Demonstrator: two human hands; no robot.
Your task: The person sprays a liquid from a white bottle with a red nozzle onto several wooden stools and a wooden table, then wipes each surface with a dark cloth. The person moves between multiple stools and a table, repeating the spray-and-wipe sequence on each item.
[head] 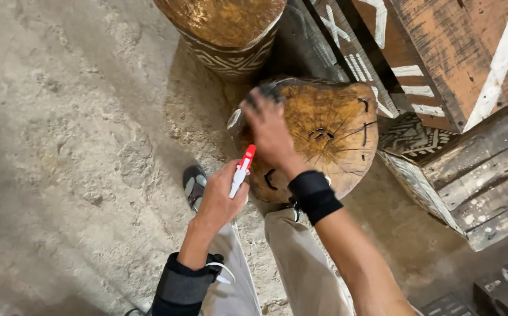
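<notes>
My left hand (220, 202) is closed around a red and white marker (241, 170), its red end pointing up toward a round wooden stump (336, 137). The stump has a golden-brown cut face with dark cracks and painted marks, and it is tilted toward me. My right hand (268, 126), with a black wristband, rests over the stump's upper left edge, fingers curled over the rim. The marker tip is just left of the stump's side, close to my right wrist.
A second stump (224, 29) with white zigzag patterns on its side stands behind. Dark wooden boards and crates (441, 64) with white painted lines crowd the right. My shoe (194, 184) and beige trouser legs are below, on a rough concrete floor (72, 134).
</notes>
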